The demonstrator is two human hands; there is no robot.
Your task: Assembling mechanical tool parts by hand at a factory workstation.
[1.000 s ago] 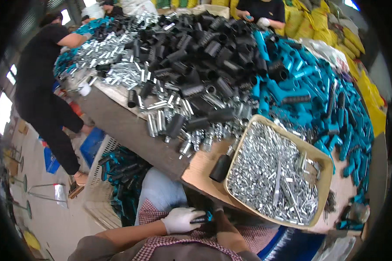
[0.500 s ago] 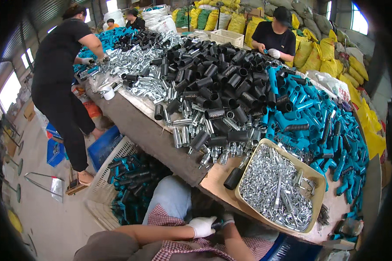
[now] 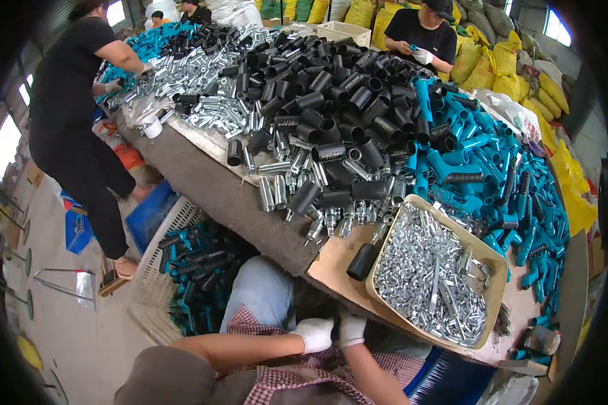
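The dark piece slips out of view! Left hand [image 3: 314,335] and right hand [image 3: 352,329] sit just apart below the near edge of the bench [image 3: 203,183]; whether either grips it, can't tell. Metal-filled tray [image 3: 498,280] near that edge, black-handled tool [image 3: 363,262] at its left.

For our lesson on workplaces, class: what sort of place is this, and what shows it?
Probably an assembly workshop: black tubes and teal casings lie heaped on a big table, a beige tray holds small metal pieces, and yellow sacks are piled behind.
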